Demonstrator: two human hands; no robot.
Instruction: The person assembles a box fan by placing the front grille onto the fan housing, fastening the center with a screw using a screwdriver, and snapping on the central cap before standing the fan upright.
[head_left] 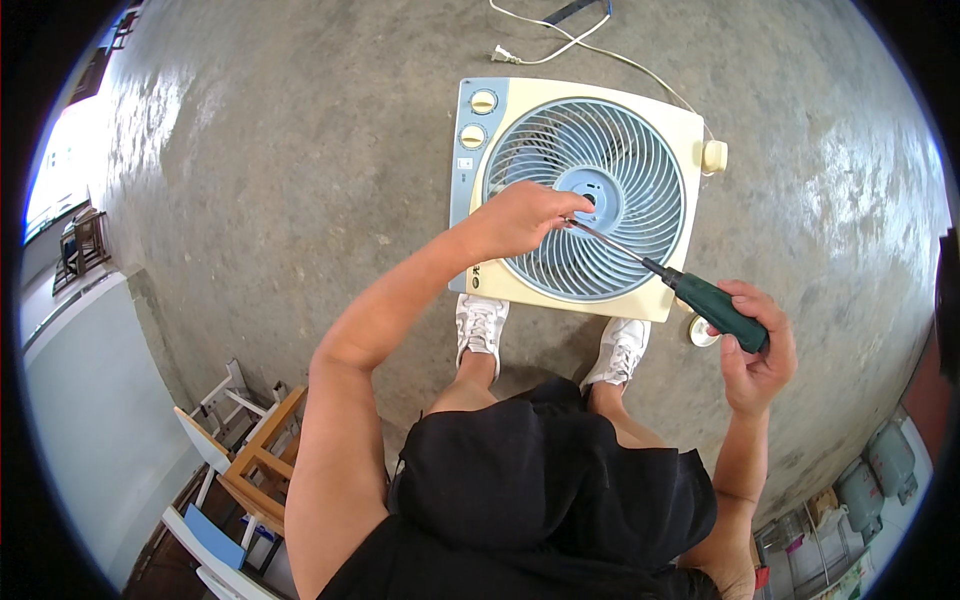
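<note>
A cream and blue box fan [692, 200] lies flat on the floor in front of my feet, its round grille facing up. My right hand [762, 352] is closed around the dark green handle of a screwdriver [722, 310], whose metal shaft slants left across the grille. Over the lower left of the light blue hub [606, 205], my left hand [520, 217] pinches at the screwdriver's tip. Whatever small thing sits between those fingertips is too tiny to make out. Two cream knobs [473, 136] are on the fan's blue side panel.
A white cord [655, 75] with a plug [505, 55] trails beyond the fan. By its near right corner lies a small round cream part [704, 331]. Wooden-framed chairs [262, 455] stand at the lower left, beside a pale low wall [100, 370]. Grey containers [890, 455] are at the lower right.
</note>
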